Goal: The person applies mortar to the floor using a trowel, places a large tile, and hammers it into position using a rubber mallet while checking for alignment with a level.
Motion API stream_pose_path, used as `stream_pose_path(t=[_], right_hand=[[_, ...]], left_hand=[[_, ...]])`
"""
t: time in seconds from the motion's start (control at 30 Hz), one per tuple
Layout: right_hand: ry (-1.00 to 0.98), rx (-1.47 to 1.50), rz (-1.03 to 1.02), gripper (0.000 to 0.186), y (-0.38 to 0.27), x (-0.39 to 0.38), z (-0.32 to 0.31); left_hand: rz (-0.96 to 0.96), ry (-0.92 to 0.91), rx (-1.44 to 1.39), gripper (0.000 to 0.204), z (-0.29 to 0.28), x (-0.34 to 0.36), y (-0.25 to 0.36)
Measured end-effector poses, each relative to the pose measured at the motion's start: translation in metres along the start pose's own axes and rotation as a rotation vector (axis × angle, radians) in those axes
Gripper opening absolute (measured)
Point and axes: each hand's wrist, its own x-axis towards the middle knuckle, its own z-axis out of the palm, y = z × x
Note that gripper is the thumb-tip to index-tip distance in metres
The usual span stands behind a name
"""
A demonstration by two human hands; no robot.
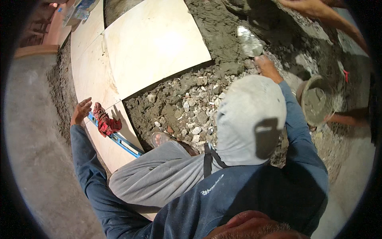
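My left hand [81, 111] is at the outer edge of the pale floor tiles [155, 44], fingers stretched out and nothing seen in them. Close beside it lies a blue spirit level [126, 144], with a crumpled red and dark cloth [106, 121] draped over it. On the right, past my bent knee in grey trousers, my right hand [269, 68] is closed on a trowel. Its shiny metal blade [250, 41] is over wet grey mortar [215, 30]; the handle is mostly hidden in my grip.
Gravel and rubble [195, 107] lie between the tiles and my legs. To the right, a co-worker's hand [329, 118] touches the rim of a mortar bucket [304, 97]. Another bare arm [338, 24] reaches in at upper right. Clear plastic containers [81, 12] stand at upper left.
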Motion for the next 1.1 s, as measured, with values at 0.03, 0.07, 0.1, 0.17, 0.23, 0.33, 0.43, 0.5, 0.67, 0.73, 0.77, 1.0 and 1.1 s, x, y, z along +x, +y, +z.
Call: stream_pose_path(t=[0.03, 0.07, 0.1, 0.17, 0.23, 0.33, 0.43, 0.5, 0.67, 0.73, 0.77, 1.0, 1.1], right_hand=[[0.065, -0.037, 0.013, 0.048, 0.022, -0.01, -0.012], [0.129, -0.057, 0.022, 0.046, 0.04, -0.021, -0.017], [-0.02, 0.102, 0.196, 0.055, 0.02, -0.047, -0.025], [0.026, 0.165, 0.212, 0.072, 0.028, -0.089, -0.024], [0.207, -0.016, 0.051, 0.068, 0.06, -0.12, -0.01], [0.263, -0.157, 0.075, 0.062, 0.061, -0.177, -0.031], [0.407, -0.24, 0.075, 0.04, 0.045, -0.236, -0.071], [0.541, -0.339, 0.181, 0.04, 0.068, -0.288, -0.098], [0.495, -0.891, 0.524, 0.048, 0.048, -0.319, -0.154], [0.517, -0.989, 0.466, 0.041, 0.083, -0.309, -0.14], [0.56, -0.877, 0.318, 0.037, 0.121, -0.267, -0.108], [0.362, -0.446, -0.041, 0.036, 0.138, -0.235, 0.03], [0.3, -0.261, 0.074, 0.038, 0.153, -0.217, 0.075]], left_hand=[[0.032, -0.014, -0.003, 0.061, 0.004, 0.008, 0.01], [0.137, -0.146, -0.097, 0.059, -0.025, 0.012, -0.016], [0.118, -0.062, -0.115, 0.056, -0.02, 0.015, -0.035], [0.058, -0.04, -0.029, 0.055, -0.012, 0.026, -0.044], [0.052, 0.036, 0.023, 0.063, -0.042, 0.035, -0.055], [-0.109, -0.033, 0.116, 0.051, -0.017, 0.03, -0.014], [0.01, -0.112, 0.18, 0.048, -0.01, 0.052, 0.005], [0.159, 0.046, 0.223, 0.035, -0.048, 0.092, 0.038], [0.409, -0.134, 0.228, 0.042, 0.031, 0.161, 0.08], [0.466, -0.112, 0.141, 0.037, 0.018, 0.202, 0.095], [0.653, -0.075, 0.334, 0.035, -0.113, 0.178, 0.113], [0.775, 0.028, 0.656, 0.046, 0.181, 0.136, 0.274], [0.834, 0.082, 0.673, 0.051, 0.23, 0.124, 0.31]])
